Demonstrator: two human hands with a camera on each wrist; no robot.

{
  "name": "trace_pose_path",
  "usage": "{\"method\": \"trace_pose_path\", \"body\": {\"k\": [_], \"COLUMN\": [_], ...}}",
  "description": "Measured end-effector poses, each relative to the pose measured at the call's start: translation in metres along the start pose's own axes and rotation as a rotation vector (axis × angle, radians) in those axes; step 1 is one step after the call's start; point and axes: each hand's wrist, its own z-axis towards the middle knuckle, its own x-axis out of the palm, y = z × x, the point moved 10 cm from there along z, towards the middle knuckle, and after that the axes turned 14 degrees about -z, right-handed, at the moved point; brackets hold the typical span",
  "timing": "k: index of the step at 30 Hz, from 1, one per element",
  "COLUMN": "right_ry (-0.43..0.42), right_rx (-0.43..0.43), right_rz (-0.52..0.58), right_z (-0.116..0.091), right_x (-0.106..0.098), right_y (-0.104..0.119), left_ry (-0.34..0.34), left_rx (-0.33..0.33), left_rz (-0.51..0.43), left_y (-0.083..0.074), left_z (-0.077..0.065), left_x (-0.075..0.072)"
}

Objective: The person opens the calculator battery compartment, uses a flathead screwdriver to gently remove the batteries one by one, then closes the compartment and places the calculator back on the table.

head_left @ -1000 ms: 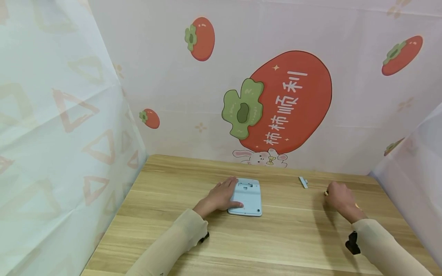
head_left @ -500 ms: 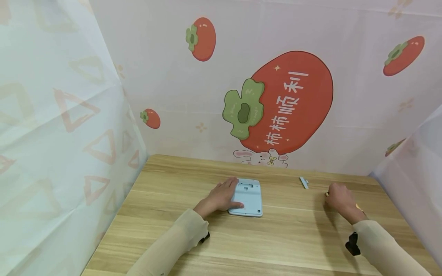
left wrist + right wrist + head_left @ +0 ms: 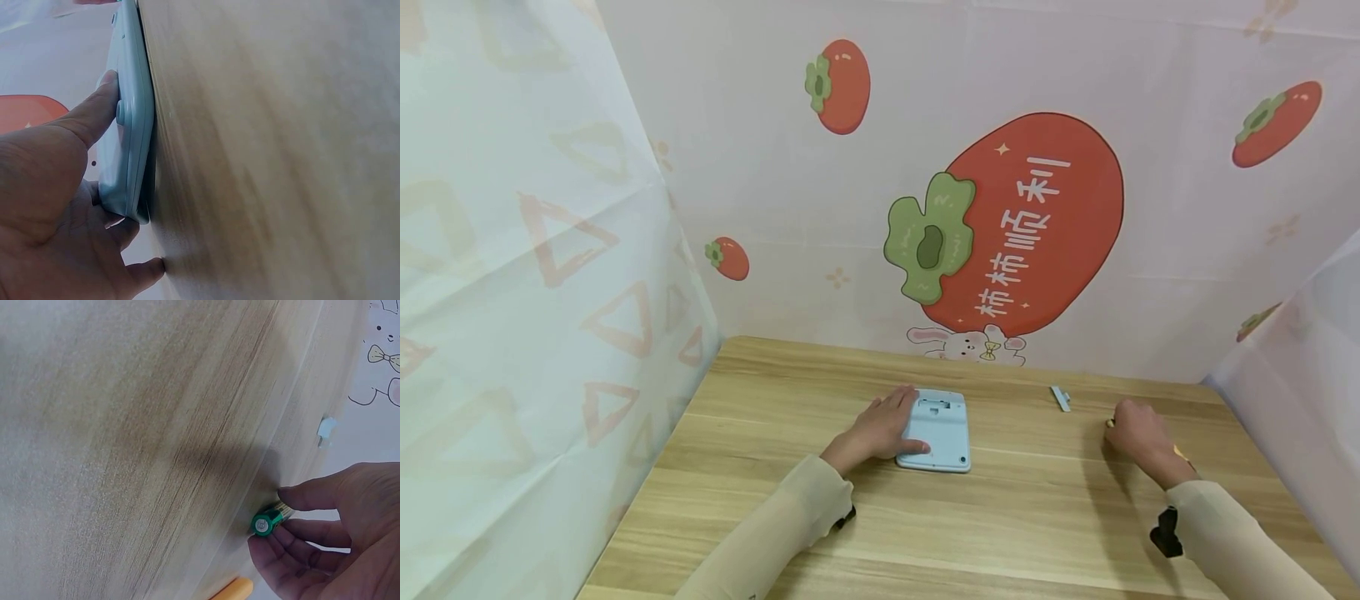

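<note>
A light-blue calculator-like device [image 3: 942, 429] lies back up on the table, its battery slot uncovered at the far end. My left hand [image 3: 880, 425] holds it at the left side. The thumb lies on its back, and the fingers bend around its edge, as the left wrist view shows. To the right, my right hand [image 3: 1138, 429] pinches a green-and-gold battery [image 3: 269, 520] between thumb and fingers, low over the table. One flat metal end of the battery faces the right wrist camera. Between device and right hand lies the small light-blue battery cover [image 3: 1060, 398].
An orange object [image 3: 234, 589], only partly visible, lies near the right hand. The wood-grain table [image 3: 1000, 533] meets a white printed backdrop [image 3: 805, 192] at its far edge. Side sheets stand at left and right.
</note>
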Motion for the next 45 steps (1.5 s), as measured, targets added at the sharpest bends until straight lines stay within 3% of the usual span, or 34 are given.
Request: {"method": "trace_pose_path", "body": {"k": [10, 21, 30, 45], "right_ry": [0.038, 0.097, 0.126, 0.086], "right_rx": [0.012, 0.085, 0.089, 0.026], "right_rz": [0.032, 0.025, 0.021, 0.019], "right_z": [-0.002, -0.002, 0.008, 0.022], "right_x": [0.003, 0.000, -0.005, -0.005], "right_y": [0.001, 0.000, 0.007, 0.028], "left_ry": [0.001, 0.000, 0.001, 0.000], "left_rx": [-0.007, -0.010, -0.014, -0.017], "left_rz": [-0.007, 0.000, 0.002, 0.009], "left_y": [0.000, 0.002, 0.003, 0.003], "left_z": [0.000, 0.000, 0.000, 0.002], "left_x": [0.000, 0.001, 0.001, 0.002]}}
